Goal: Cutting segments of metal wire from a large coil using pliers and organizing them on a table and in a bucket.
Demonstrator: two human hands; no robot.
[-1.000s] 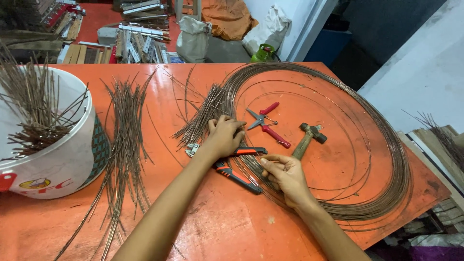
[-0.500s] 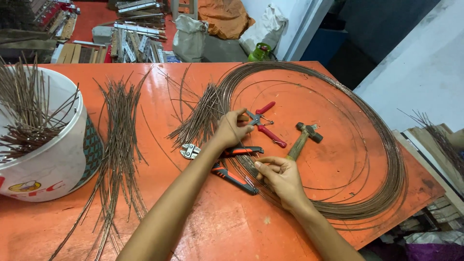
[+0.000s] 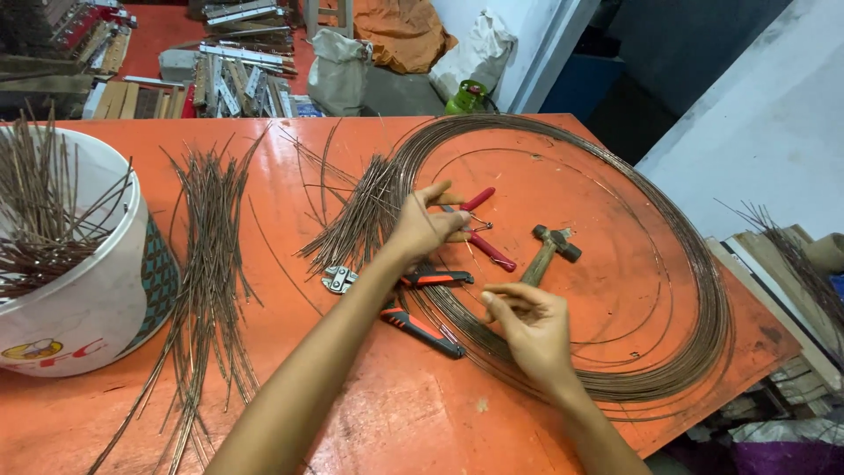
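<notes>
Here both hands [image 3: 479, 277] pinch the wire coil [image 3: 694, 352].

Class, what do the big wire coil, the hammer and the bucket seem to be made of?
Wire coil: thin metal, dull brownish, perhaps rusty or coated.
Hammer: dark metal head, pale handle that looks wooden.
Bucket: smooth white plastic, by its sheen.

Left hand [image 3: 424, 230] and right hand [image 3: 532, 330]: both bare, no gloves, rings or watch seen; forearms uncovered, no sleeve in view up to frame edge
</notes>
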